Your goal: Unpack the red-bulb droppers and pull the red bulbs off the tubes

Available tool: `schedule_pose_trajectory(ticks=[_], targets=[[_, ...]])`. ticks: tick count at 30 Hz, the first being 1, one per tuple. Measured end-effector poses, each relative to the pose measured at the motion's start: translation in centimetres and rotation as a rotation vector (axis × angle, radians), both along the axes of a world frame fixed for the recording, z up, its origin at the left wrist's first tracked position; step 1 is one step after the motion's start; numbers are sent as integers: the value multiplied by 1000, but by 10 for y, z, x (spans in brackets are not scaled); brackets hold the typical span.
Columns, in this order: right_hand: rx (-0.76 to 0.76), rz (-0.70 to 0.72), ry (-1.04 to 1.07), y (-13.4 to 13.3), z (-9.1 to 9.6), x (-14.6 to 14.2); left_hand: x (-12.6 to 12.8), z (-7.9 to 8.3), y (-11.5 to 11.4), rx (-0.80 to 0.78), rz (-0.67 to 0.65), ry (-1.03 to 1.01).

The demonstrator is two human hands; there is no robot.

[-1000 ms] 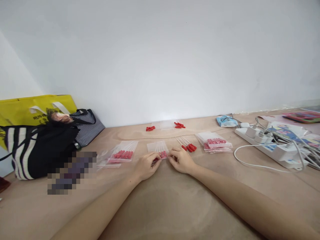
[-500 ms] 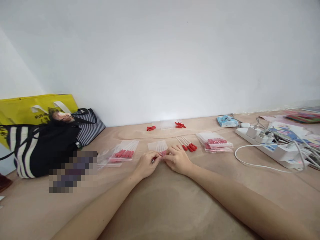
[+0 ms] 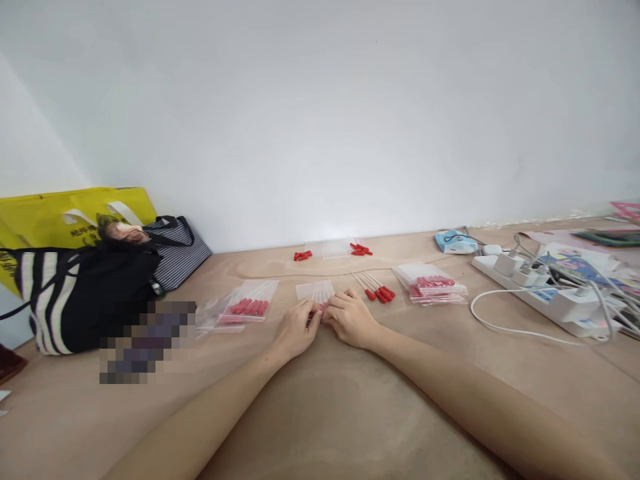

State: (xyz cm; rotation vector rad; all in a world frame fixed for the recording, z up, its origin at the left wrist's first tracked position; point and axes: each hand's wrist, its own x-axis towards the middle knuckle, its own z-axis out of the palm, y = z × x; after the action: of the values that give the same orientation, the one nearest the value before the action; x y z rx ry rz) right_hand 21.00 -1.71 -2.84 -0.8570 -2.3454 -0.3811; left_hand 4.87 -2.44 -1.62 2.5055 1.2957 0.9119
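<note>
My left hand (image 3: 299,328) and my right hand (image 3: 351,319) meet at the near edge of a clear zip bag (image 3: 314,291), the fingers of both closed on it. Thin clear droppers with red bulbs lie inside the bag, their bulbs mostly hidden by my fingers. Just right of my right hand are several loose red-bulbed droppers (image 3: 383,293). Left of my left hand, filled zip bags (image 3: 249,307) overlap one another. A stack of filled zip bags (image 3: 434,285) lies farther right.
By the wall are red bulbs (image 3: 303,256), clear tubes (image 3: 336,253) and more red bulbs (image 3: 361,250). A white power strip (image 3: 543,293) with chargers and cables sits at right, near a blue mask (image 3: 456,243). Black bag (image 3: 95,300) and yellow bag (image 3: 75,207) stand at left.
My fingers have drawn in closer at the bag's near edge, and the right hand's fingers are more curled. The bag and the other things have stayed in place.
</note>
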Motion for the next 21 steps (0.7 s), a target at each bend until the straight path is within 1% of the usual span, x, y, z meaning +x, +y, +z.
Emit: schedule_pose_trajectory(ticks=[4, 8, 10, 12, 15, 18, 21], targets=[[-45, 13, -35, 0, 1, -1, 1, -3, 1, 8, 28, 15], [-46, 88, -73, -4, 2, -5, -2, -3, 4, -27, 171, -33], [-22, 108, -78, -6, 4, -5, -4, -2, 5, -26, 194, -55], [-13, 113, -58, -8, 5, -1, -6, 0, 6, 28, 203, -76], [-20, 103, -4, -8, 6, 7, -9, 2, 6, 135, 273, -144], [-101, 74, 37, -8, 6, 14, -11, 3, 3, 180, 282, -160], [-274, 68, 124, -9, 4, 16, -9, 4, -4, 213, 216, -102]])
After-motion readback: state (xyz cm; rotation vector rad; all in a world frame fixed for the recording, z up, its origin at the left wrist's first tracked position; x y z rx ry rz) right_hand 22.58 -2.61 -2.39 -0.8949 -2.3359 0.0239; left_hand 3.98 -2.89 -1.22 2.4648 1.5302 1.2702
